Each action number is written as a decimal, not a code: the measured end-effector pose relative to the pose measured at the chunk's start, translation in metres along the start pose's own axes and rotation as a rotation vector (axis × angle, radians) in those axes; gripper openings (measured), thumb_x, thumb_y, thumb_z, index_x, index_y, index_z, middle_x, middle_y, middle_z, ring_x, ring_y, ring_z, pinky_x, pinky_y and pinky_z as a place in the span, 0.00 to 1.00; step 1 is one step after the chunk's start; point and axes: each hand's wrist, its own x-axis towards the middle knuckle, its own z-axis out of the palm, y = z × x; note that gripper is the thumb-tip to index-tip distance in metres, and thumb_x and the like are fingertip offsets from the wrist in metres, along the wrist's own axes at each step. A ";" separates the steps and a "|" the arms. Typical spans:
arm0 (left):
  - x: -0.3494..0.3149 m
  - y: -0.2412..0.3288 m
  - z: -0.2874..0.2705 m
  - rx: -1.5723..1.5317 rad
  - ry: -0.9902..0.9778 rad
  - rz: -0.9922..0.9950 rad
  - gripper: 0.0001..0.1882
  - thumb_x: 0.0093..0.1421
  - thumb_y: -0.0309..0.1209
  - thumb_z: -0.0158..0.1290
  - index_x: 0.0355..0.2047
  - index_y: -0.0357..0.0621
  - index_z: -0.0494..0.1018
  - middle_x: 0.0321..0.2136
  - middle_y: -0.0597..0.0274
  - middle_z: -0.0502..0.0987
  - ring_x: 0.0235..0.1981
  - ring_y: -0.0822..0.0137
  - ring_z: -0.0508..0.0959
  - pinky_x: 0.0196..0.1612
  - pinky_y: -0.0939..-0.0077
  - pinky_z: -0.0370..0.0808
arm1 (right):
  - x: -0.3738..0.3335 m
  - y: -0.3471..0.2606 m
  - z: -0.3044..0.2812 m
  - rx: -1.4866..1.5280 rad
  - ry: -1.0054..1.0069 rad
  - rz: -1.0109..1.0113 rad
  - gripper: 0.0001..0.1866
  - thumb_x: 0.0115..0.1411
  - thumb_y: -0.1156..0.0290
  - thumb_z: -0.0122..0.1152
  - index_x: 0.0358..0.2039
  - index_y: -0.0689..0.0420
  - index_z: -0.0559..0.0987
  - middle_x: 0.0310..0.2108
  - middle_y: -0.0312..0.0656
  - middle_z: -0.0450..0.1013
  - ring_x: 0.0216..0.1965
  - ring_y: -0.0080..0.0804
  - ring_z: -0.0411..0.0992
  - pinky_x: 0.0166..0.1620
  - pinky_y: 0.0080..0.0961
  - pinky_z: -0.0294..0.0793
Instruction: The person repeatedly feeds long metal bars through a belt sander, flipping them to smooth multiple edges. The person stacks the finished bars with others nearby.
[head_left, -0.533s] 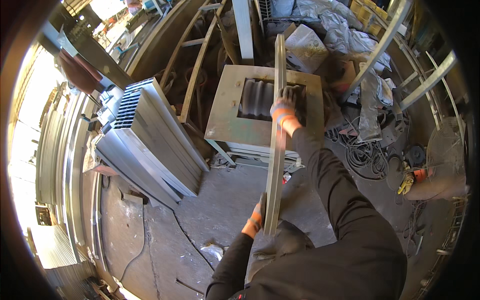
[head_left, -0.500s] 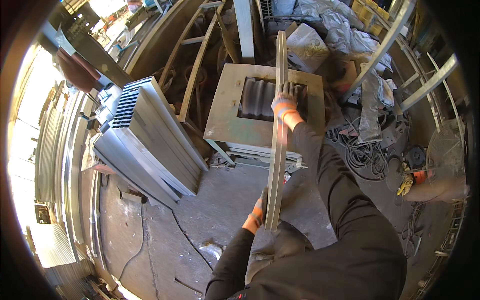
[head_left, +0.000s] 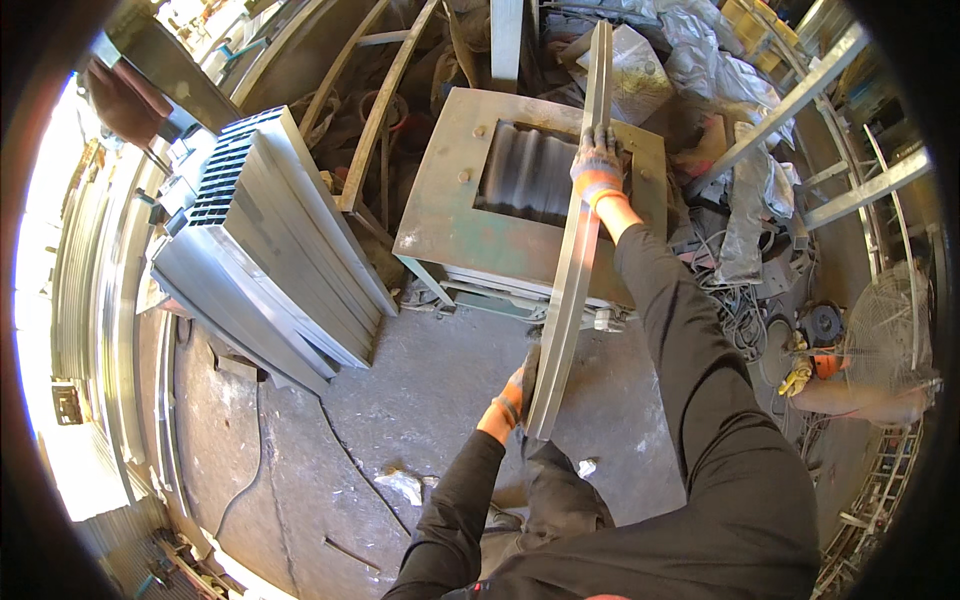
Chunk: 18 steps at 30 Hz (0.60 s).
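A long grey metal profile (head_left: 565, 300) with lengthwise grooves slants across the front of me, its far end leaning right. My right hand (head_left: 599, 168), in a grey and orange glove, is closed over the profile's upper part. Near its lower end my left hand (head_left: 515, 395), gloved alike, grips the left side, its fingers partly hidden. Beneath the far half stands a box-shaped machine (head_left: 435, 225) with a flat metal top. Through the top's rectangular opening shows a ridged grey roller (head_left: 530, 170), its surface smeared. My right hand is above the opening's right side.
An upright bundle of metal profiles (head_left: 290, 240) stands left of the machine. Thin cables (head_left: 265, 440) cross the concrete floor (head_left: 310, 490). To the right are a wire-caged fan (head_left: 885, 325), yellow gloves (head_left: 797, 376) and coiled cables. Slanting metal bars (head_left: 785, 110) rise at the back right.
The profile's far end has swung right and my right hand has gone right and slightly up with it. My left hand stays at the lower end. The whole view has shifted a little.
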 end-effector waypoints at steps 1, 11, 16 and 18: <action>-0.018 -0.016 -0.013 -0.025 -0.095 0.009 0.38 0.78 0.70 0.50 0.61 0.49 0.84 0.44 0.61 0.90 0.38 0.63 0.90 0.40 0.63 0.89 | -0.021 -0.007 -0.011 0.045 0.031 0.007 0.35 0.74 0.60 0.58 0.79 0.58 0.71 0.81 0.57 0.63 0.83 0.60 0.59 0.83 0.56 0.60; -0.256 -0.224 -0.148 -0.042 -0.046 -0.114 0.36 0.78 0.72 0.47 0.43 0.52 0.83 0.29 0.65 0.82 0.25 0.64 0.82 0.29 0.64 0.82 | -0.338 -0.111 -0.144 0.283 -0.052 0.063 0.38 0.73 0.65 0.59 0.81 0.62 0.66 0.86 0.59 0.54 0.86 0.62 0.50 0.85 0.50 0.55; -0.337 -0.317 -0.220 -0.074 0.026 -0.197 0.34 0.77 0.72 0.50 0.42 0.55 0.83 0.28 0.64 0.82 0.26 0.62 0.81 0.31 0.61 0.82 | -0.465 -0.153 -0.209 0.293 -0.075 0.054 0.38 0.72 0.67 0.55 0.80 0.68 0.67 0.85 0.62 0.55 0.87 0.61 0.50 0.86 0.55 0.50; -0.363 -0.357 -0.245 -0.054 0.007 -0.077 0.33 0.76 0.72 0.52 0.40 0.56 0.83 0.28 0.65 0.81 0.27 0.62 0.82 0.31 0.61 0.82 | -0.503 -0.165 -0.231 0.323 -0.137 0.080 0.39 0.71 0.67 0.56 0.80 0.69 0.66 0.86 0.63 0.54 0.87 0.61 0.48 0.86 0.53 0.49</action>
